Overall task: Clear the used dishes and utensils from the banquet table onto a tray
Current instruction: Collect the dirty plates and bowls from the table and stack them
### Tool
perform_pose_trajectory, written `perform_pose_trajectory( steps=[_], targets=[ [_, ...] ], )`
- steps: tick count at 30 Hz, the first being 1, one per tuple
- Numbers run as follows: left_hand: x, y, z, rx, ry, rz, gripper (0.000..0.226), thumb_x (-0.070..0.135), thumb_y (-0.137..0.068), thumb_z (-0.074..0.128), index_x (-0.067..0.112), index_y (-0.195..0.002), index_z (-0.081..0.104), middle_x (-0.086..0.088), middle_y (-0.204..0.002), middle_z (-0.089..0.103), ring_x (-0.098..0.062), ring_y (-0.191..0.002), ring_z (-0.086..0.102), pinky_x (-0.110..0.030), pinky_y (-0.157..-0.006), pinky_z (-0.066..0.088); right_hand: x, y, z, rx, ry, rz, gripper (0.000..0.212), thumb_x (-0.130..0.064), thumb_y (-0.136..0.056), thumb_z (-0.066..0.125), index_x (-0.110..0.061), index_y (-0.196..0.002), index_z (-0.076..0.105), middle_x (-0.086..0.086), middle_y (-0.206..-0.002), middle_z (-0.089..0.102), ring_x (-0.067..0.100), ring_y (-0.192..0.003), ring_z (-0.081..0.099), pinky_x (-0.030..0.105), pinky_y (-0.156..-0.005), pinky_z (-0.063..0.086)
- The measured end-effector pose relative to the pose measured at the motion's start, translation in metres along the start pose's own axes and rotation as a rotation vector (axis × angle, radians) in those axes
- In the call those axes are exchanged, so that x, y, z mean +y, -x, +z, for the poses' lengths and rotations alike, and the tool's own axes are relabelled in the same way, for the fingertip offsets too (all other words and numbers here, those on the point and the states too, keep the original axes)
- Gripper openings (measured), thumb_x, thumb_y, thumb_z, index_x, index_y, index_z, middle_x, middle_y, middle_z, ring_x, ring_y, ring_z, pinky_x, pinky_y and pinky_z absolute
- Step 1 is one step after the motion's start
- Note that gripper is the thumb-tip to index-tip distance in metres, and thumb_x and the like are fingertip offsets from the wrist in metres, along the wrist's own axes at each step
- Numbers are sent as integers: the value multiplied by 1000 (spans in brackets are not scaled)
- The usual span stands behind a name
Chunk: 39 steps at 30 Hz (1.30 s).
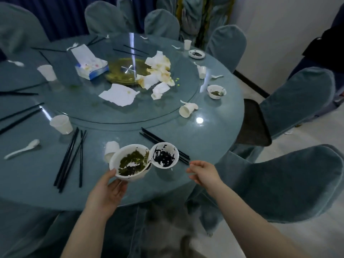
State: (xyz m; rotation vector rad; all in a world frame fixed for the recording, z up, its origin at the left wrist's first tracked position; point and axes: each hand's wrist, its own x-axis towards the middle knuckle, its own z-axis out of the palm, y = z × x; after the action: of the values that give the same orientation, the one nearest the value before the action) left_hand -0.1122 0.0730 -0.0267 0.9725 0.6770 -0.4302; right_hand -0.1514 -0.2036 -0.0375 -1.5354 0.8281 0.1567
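- Two soiled white bowls at the near edge of the desk [214,138]: large bowl [131,162] with green residue lifted and tilted; small bowl [164,155] with black residue just beside it, rims touching or nearly so; whether resting on the desk or propped against the large bowl, cannot tell.
- Left hand [106,194]: grip closed on the large bowl, thumb over the near rim, fingers beneath.
- Right hand [204,173]: grip loose and empty, fingers relaxed, near the small bowl but apart from it.
- Step in hand, as judged: gathering the bowls of the near place setting.
- Next move calls for: right hand onto the small bowl, probably nesting it in the large one; level carry, given wet residue.
- No tray in view.
- Still uncleared: black chopsticks [167,148] behind the bowls, paper cups [61,123], spoon [22,148], used napkins [158,71] on the turntable.
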Motion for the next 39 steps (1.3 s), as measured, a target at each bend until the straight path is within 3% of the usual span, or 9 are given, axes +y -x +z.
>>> perform_pose_trajectory(
  steps=[6,10,16,20,23,28,34,39],
  targets=[
    [-2,-6,-8,67,10,11,14,25,-91,59,21,-104,62,-10,-103,63,-21,-95,60,-30,-76,48,0,-41,34,-34,188,58,18,-24,-94,57,-11,-107,56,6,-81,68,15,-56,59,23,-48,44],
    [-1,-8,-12,81,25,18,14,23,-90,60,21,-104,63,-9,-102,63,-20,-93,60,-29,-72,47,1,-62,53,-34,217,78,19,-23,-94,57,-8,-106,55,7,-74,66,15,-48,59,18,-38,40],
    [-4,-22,-2,54,-49,65,23,21,-92,58,22,-115,61,-5,-103,67,-20,-98,61,-29,-76,47,-8,-76,47,11,185,42,10,-3,-84,57,-4,-95,59,7,-67,66,13,-48,64,21,-44,44],
    [-9,-34,14,0,-117,84,32,21,-89,61,25,-121,61,-2,-110,70,-20,-106,61,-31,-79,48,-29,-74,24,42,32,-1,8,-5,-82,59,-7,-90,58,7,-61,65,9,-40,57,18,-38,40],
    [-14,-39,40,-28,-179,91,37,17,-86,64,27,-121,61,1,-104,72,-19,-104,63,-30,-79,49,-46,-66,6,27,-51,-21,4,-9,-84,61,-9,-89,60,4,-58,62,8,-38,51,17,-38,40],
    [-29,-36,87,-101,-239,97,62,19,-67,71,20,-128,57,-5,-108,72,-25,-105,64,-36,-84,51,-57,-53,-23,-20,-52,-98,2,-12,-86,62,-12,-87,62,-1,-55,63,8,-42,52,21,-47,43],
    [-63,-18,137,-213,-262,114,51,15,-77,67,19,-127,57,-4,-97,75,-19,-89,71,-31,-74,53,-55,-42,-78,-60,-3,-150,6,-15,-87,63,-13,-93,64,-7,-54,64,5,-43,54,19,-48,44],
    [-103,3,186,-265,-295,136,33,13,-84,64,24,-115,63,1,-90,76,-17,-84,72,-27,-68,55,-49,-32,-139,-65,-20,-188,4,-15,-87,65,-13,-90,66,0,-65,67,5,-46,57,18,-51,46]
  ],
)
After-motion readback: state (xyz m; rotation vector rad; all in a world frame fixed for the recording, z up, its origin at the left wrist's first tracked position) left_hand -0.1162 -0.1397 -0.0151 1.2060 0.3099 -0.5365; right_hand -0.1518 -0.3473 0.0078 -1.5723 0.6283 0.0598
